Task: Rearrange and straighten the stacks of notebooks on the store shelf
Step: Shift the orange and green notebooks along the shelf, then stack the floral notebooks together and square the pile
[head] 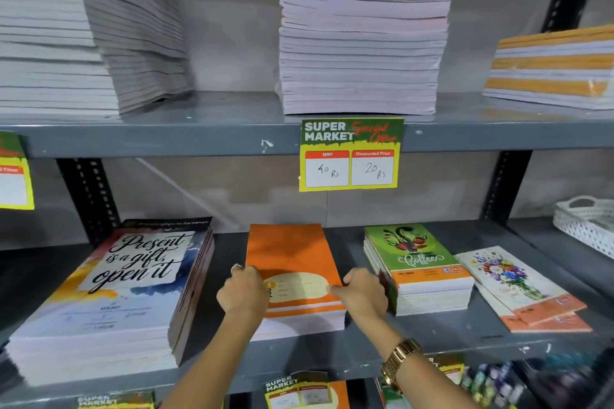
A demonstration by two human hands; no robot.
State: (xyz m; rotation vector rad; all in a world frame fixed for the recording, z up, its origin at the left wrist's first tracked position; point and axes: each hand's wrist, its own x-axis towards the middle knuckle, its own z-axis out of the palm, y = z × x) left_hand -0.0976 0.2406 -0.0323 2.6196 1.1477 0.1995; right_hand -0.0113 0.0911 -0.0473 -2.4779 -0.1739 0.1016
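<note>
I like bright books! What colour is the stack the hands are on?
Orange, with a cream label patch on the top cover of the notebook stack. The head view shows it.

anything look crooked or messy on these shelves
Yes. The tall grey-edged notebook stack on the upper shelf's left leans over against its neighbour stack. On the lower shelf, the floral-cover notebooks at the right lie fanned and skewed, not squared.

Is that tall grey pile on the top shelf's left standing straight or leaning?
Leaning. The grey pile slants leftward toward its top, resting against the neighbouring stack.
</note>
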